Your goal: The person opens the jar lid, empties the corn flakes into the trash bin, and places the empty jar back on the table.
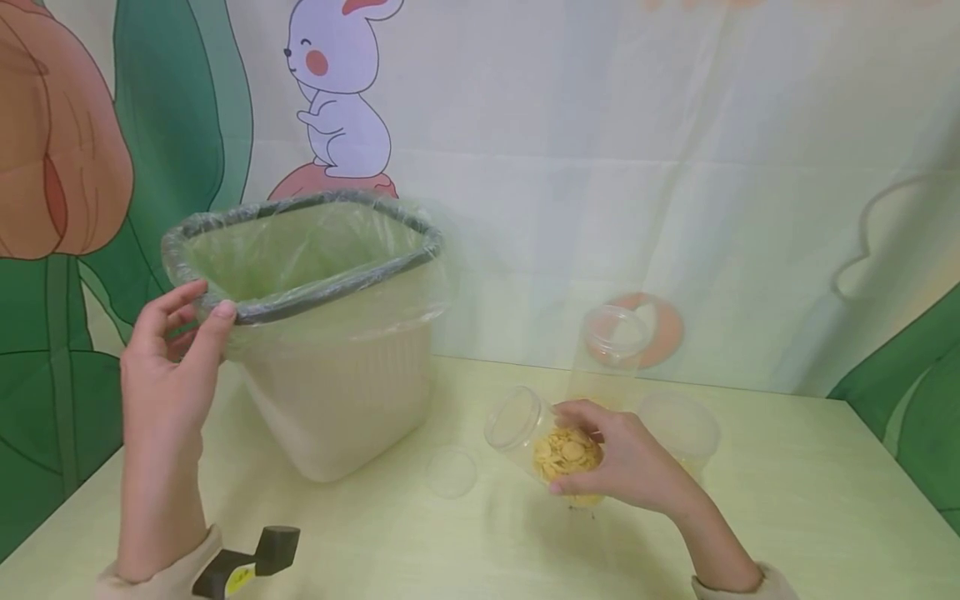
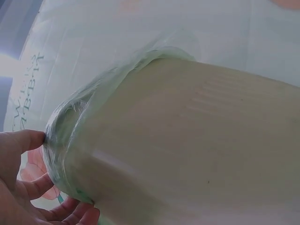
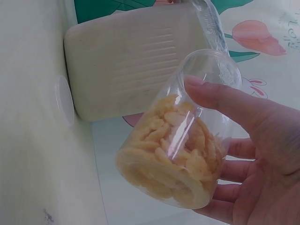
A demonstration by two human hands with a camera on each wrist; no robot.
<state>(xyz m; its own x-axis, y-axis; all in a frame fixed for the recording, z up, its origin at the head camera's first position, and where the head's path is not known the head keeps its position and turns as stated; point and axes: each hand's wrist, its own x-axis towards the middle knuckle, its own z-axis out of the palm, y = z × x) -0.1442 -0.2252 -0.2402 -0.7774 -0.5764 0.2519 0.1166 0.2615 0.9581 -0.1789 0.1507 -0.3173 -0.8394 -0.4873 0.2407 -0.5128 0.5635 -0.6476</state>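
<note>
At the near left corner of a pale trash can [image 1: 352, 392], my left hand [image 1: 168, 350] grips the rim, its thumb and fingers on the edge of the clear liner bag [image 1: 375, 308]. A dark band runs round that rim. My right hand [image 1: 637, 458] holds a clear plastic jar [image 3: 206, 70] around its side, thumb opposite the fingers. Yellow-brown flakes or chips [image 3: 173, 145] fill the lower part of the jar. The jar is lidless and tilted, its mouth toward the can. A round clear lid [image 1: 451, 472] lies on the table between the can and the jar.
Behind the right hand stands a tall clear jar [image 1: 615, 342], and another clear jar [image 1: 678, 429] stands to its right. The table [image 1: 360, 542] ends at a printed curtain [image 1: 525, 208] with a rabbit. A black wrist strap [image 1: 277, 548] shows at the left sleeve.
</note>
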